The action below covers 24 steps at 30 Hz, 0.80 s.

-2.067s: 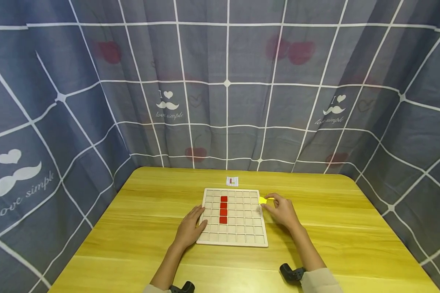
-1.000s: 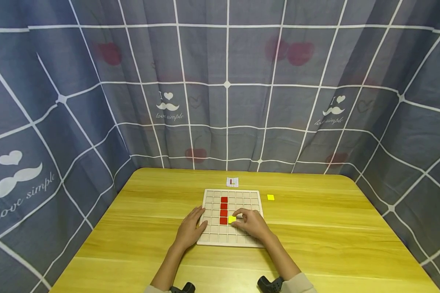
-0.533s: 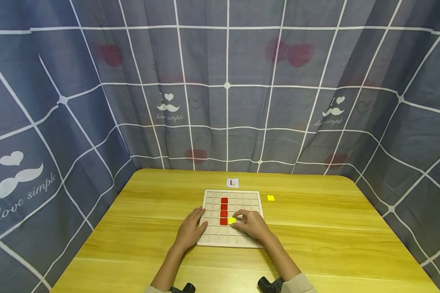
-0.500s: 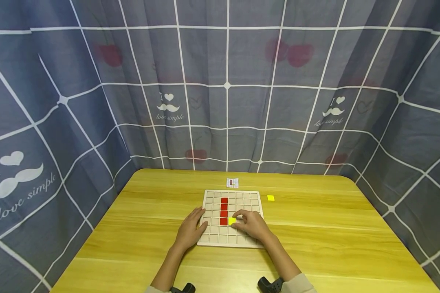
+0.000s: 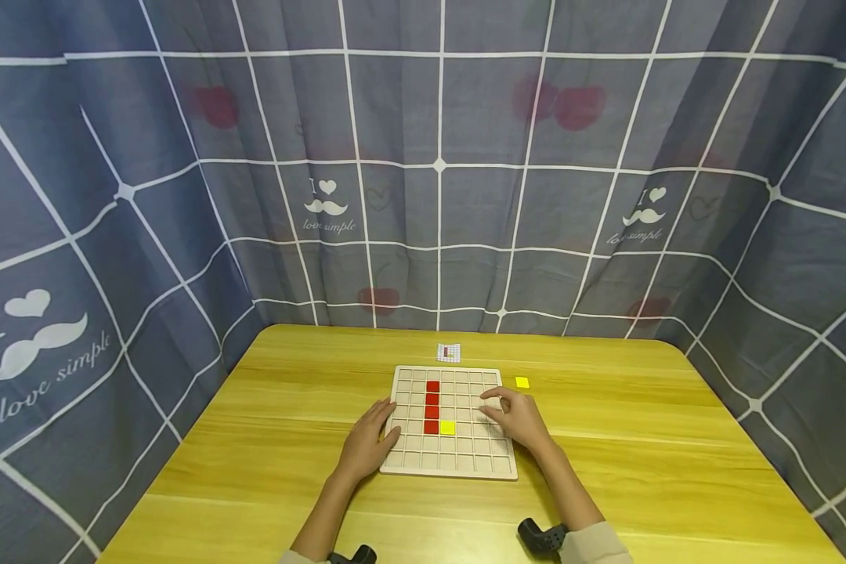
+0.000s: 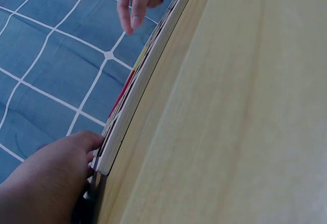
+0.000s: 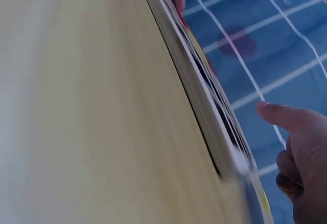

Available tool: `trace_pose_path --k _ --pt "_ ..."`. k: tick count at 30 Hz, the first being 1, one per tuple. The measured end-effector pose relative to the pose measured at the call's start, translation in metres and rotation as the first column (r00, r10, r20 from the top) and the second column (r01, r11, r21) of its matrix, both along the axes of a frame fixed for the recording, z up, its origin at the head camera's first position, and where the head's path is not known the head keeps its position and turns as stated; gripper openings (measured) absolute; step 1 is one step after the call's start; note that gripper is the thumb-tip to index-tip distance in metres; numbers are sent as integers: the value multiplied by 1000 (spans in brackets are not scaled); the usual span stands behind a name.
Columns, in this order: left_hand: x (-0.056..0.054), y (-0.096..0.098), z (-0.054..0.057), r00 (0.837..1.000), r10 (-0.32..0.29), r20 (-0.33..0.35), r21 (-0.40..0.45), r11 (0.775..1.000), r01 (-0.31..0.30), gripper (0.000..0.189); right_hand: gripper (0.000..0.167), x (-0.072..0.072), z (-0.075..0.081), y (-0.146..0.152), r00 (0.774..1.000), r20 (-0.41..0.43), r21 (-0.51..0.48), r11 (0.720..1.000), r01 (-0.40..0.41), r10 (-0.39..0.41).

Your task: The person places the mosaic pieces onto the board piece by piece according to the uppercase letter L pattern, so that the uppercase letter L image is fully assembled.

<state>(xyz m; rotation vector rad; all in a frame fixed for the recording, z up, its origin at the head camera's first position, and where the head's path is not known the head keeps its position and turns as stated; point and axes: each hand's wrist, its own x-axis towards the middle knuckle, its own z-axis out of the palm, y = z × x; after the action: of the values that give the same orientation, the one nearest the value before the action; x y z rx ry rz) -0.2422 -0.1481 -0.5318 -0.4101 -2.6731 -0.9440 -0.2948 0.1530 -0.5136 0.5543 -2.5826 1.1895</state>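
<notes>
In the head view, a pale wooden grid board (image 5: 478, 462) lies on the table. A column of red squares (image 5: 432, 399) sits in its cells, with one yellow square tile (image 5: 447, 428) beside the lowest red one. My left hand (image 5: 363, 440) rests at the board's left edge, fingers stretched along it and thumb on its surface; the left wrist view has the thumb at the board's edge (image 6: 122, 117). Over the board's right side hovers my right hand (image 5: 520, 419), thumb and forefinger apart with nothing between them. A second yellow tile (image 5: 522, 382) lies on the table just beyond it.
A small printed grid card (image 5: 448, 353) with a red and yellow pattern lies behind the board. The wooden table (image 5: 268, 439) ends at a grey-blue checked curtain (image 5: 402, 196). Black camera mounts (image 5: 541, 537) sit at both wrists.
My right hand brought a yellow tile from the right onto the board, beside the lowest red square, let go of it and moved back rightward. The left hand has stayed in place.
</notes>
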Motion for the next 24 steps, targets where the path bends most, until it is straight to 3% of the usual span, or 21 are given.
trace_pose_path --k 10,24 --pt "0 -1 -1 1000 7 13 -13 1000 -7 47 32 -25 2 53 993 -24 -12 993 118 -118" --pt "0 0 -1 1000 3 -3 -21 1000 -3 47 39 -41 -11 78 989 7 95 985 144 -146"
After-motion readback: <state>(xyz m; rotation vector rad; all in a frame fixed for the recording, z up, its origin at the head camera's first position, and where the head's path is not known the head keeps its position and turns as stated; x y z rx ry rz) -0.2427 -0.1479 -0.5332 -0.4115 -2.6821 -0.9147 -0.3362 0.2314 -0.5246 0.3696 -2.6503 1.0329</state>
